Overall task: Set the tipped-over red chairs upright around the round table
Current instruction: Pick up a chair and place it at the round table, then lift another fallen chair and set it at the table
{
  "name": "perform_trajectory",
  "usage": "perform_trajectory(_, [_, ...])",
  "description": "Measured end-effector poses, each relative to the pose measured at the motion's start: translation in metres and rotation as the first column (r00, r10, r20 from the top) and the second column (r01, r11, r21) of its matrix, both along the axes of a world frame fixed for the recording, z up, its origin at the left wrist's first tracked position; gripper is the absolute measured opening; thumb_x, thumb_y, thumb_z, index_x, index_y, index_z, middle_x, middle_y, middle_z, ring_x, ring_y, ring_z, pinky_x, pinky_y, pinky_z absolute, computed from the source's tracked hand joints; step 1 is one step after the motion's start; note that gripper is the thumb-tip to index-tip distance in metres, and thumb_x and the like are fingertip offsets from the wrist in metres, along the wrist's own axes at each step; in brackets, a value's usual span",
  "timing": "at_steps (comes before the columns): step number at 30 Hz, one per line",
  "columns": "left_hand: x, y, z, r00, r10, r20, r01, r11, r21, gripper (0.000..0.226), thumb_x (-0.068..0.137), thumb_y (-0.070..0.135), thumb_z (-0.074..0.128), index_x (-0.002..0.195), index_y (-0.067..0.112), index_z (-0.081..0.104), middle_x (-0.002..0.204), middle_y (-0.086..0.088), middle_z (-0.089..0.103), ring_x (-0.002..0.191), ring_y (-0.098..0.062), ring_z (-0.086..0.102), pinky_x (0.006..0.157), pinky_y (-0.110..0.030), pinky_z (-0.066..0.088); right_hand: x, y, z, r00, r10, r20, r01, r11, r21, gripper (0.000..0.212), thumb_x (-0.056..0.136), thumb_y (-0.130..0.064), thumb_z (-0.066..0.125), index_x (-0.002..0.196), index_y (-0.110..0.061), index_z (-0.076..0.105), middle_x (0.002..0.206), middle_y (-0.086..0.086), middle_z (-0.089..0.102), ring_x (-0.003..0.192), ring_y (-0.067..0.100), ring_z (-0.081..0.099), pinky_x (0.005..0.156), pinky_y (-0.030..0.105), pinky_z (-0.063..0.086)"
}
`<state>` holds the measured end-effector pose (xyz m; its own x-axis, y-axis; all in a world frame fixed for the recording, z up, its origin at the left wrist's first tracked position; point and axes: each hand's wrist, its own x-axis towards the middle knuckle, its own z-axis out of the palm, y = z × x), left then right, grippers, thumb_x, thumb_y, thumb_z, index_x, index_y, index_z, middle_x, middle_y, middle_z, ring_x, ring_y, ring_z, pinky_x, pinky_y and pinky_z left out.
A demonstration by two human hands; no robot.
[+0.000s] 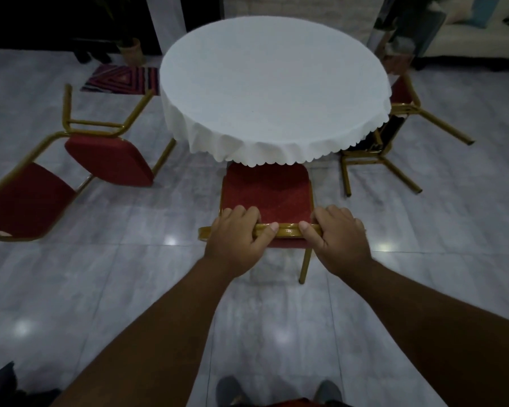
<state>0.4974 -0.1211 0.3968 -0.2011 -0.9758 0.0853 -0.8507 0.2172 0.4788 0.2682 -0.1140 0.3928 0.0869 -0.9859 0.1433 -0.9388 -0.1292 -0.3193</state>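
A round table (274,83) under a white scalloped cloth stands ahead of me. Right in front, a red chair (266,190) with a gold frame stands upright, its seat tucked partly under the cloth. My left hand (237,240) and my right hand (335,236) both grip the gold top rail of its backrest. A second red chair (106,158) lies tipped over on the floor to the left, legs pointing toward the table. A third red chair (400,124) lies tipped on the right, partly hidden by the cloth, legs sticking outward.
The floor is glossy grey tile. A striped mat (121,80) and a potted plant (131,49) sit at the back left. A pale sofa (482,36) stands at the back right. My feet (279,390) show at the bottom edge.
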Motion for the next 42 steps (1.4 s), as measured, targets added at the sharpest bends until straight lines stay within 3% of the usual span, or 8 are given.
perform_trajectory(10, [0.008,-0.014,-0.002,0.999,-0.051,-0.009,0.052,0.997,0.063,0.045,0.088,0.073,0.027,0.085,0.032,0.046,0.084,0.008,0.049,0.085,-0.021,0.049,0.081,-0.040,0.042,0.012,0.001,0.012,0.992,-0.093,-0.083,0.098,0.994,0.054,0.051,0.092,-0.071,0.020,0.089,-0.025,0.044,0.085,-0.002,0.049,0.081,0.022,0.046,0.071,0.038,0.037])
perform_trajectory(19, [-0.022,-0.019,0.017,1.000,0.015,-0.018,-0.013,0.993,0.118,0.029,0.094,0.040,0.049,0.077,0.019,0.057,0.077,0.002,0.053,0.082,-0.026,0.054,0.077,-0.041,0.047,-0.015,0.024,0.027,0.979,-0.197,-0.059,0.206,0.941,0.270,0.052,0.100,-0.056,0.030,0.138,-0.025,0.047,0.136,0.002,0.056,0.130,0.023,0.044,0.104,0.042,0.041])
perform_trajectory(23, [-0.091,-0.025,0.038,0.990,-0.138,0.041,0.133,0.986,0.105,0.029,0.097,0.044,0.048,0.094,0.020,0.062,0.091,0.002,0.060,0.090,-0.024,0.057,0.082,-0.039,0.047,-0.095,0.039,0.037,0.927,-0.289,-0.238,0.356,0.876,0.325,0.062,0.102,-0.053,0.028,0.153,-0.018,0.033,0.158,0.006,0.039,0.146,0.025,0.032,0.117,0.046,0.030])
perform_trajectory(30, [-0.256,-0.042,0.056,0.938,-0.301,0.174,0.281,0.951,0.128,0.029,0.100,0.039,0.042,0.099,0.016,0.060,0.104,-0.008,0.067,0.096,-0.030,0.063,0.072,-0.034,0.038,-0.260,0.065,0.061,0.842,-0.488,-0.230,0.536,0.806,0.252,0.064,0.100,-0.057,0.028,0.147,-0.016,0.041,0.153,0.004,0.045,0.143,0.024,0.037,0.117,0.048,0.028])
perform_trajectory(33, [-0.339,-0.053,0.062,0.901,-0.382,0.205,0.348,0.920,0.181,0.039,0.102,0.040,0.040,0.122,0.014,0.061,0.120,-0.009,0.067,0.110,-0.032,0.063,0.088,-0.038,0.048,-0.342,0.083,0.068,0.808,-0.539,-0.238,0.587,0.773,0.242,0.065,0.100,-0.058,0.027,0.147,-0.015,0.040,0.155,0.005,0.042,0.145,0.024,0.035,0.118,0.049,0.026])
perform_trajectory(36, [-0.420,-0.053,0.065,0.880,-0.437,0.186,0.397,0.892,0.217,0.042,0.102,0.043,0.038,0.121,0.014,0.061,0.123,-0.013,0.067,0.112,-0.033,0.062,0.096,-0.041,0.051,-0.415,0.102,0.073,0.777,-0.571,-0.263,0.627,0.735,0.257,0.067,0.101,-0.058,0.025,0.151,-0.015,0.035,0.162,0.007,0.032,0.150,0.024,0.026,0.121,0.049,0.021])
perform_trajectory(39, [-0.490,-0.049,0.065,0.876,-0.471,0.100,0.431,0.860,0.275,0.054,0.105,0.045,0.037,0.144,0.011,0.050,0.149,-0.016,0.051,0.137,-0.035,0.048,0.116,-0.043,0.037,-0.474,0.105,0.074,0.760,-0.588,-0.276,0.649,0.709,0.277,0.069,0.101,-0.058,0.023,0.153,-0.014,0.030,0.164,0.007,0.026,0.153,0.023,0.020,0.123,0.048,0.017])
perform_trajectory(42, [-0.547,-0.057,0.060,0.838,-0.535,0.112,0.486,0.823,0.295,0.056,0.105,0.047,0.035,0.146,0.010,0.049,0.152,-0.015,0.049,0.140,-0.033,0.045,0.120,-0.045,0.033,-0.521,0.092,0.072,0.758,-0.601,-0.256,0.653,0.696,0.300,0.069,0.101,-0.057,0.022,0.155,-0.015,0.026,0.166,0.006,0.021,0.154,0.023,0.014,0.124,0.047,0.013])
